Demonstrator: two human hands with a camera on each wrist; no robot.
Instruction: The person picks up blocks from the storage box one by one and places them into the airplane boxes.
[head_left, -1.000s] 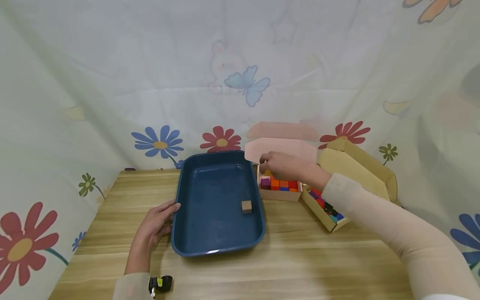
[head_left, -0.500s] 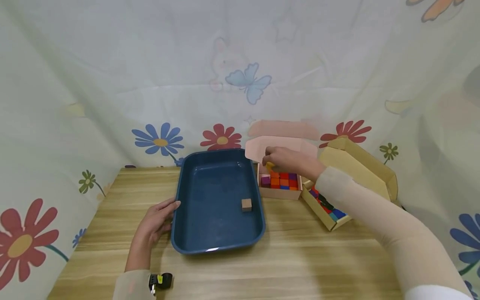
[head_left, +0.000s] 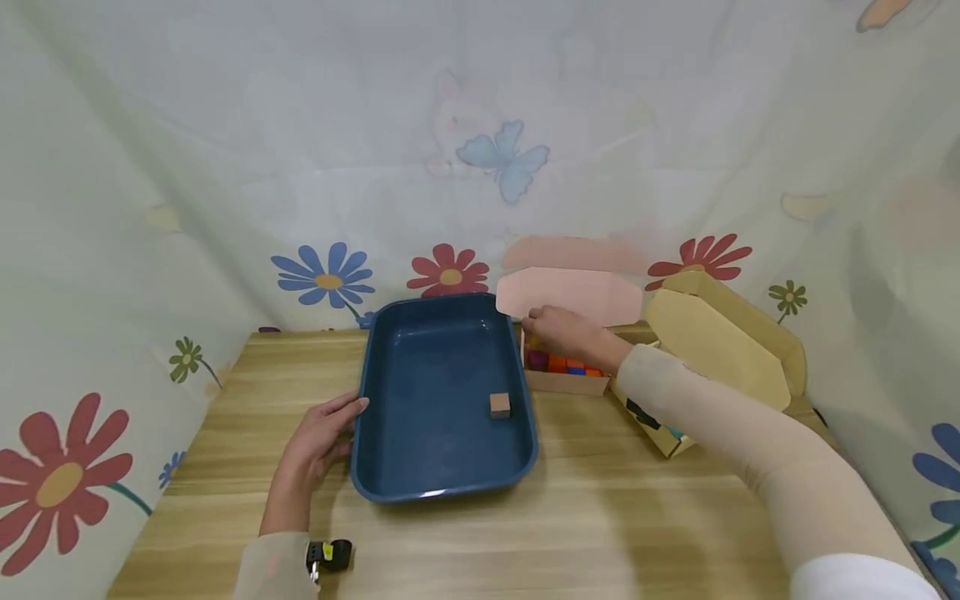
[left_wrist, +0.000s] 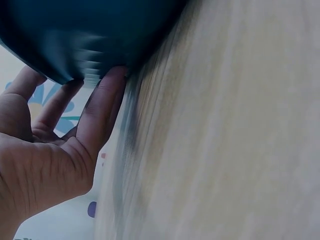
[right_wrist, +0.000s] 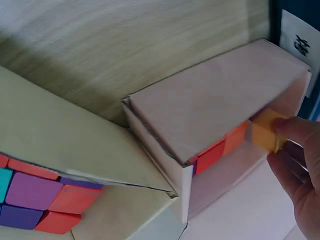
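Observation:
My right hand (head_left: pixel 566 329) is at the near-left end of the open pink cardboard box (head_left: pixel 567 383). Between thumb and fingers it pinches a yellow cube (right_wrist: pixel 265 131), which sits at the box's opening beside orange and red cubes (right_wrist: pixel 212 157). My left hand (head_left: pixel 318 433) is at the left side of the deep blue tray (head_left: pixel 358 442). In the left wrist view, extended fingers (left_wrist: pixel 102 110) touch the tray's outer wall. One plain wooden cube (head_left: pixel 499 406) lies inside the tray near its right wall.
To the right of the pink box, a tan cardboard box (head_left: pixel 716 342) stands with its lid raised, and coloured cubes (right_wrist: pixel 35 190) fill it. A white label (right_wrist: pixel 302 45) is on the tray's side. Behind the wooden table (head_left: pixel 585 517) hangs a flowered cloth (head_left: pixel 360 158).
My right hand rises slightly with the yellow cube, then comes lower over the pink box again. The left hand stays at the tray. The head view shifts a little.

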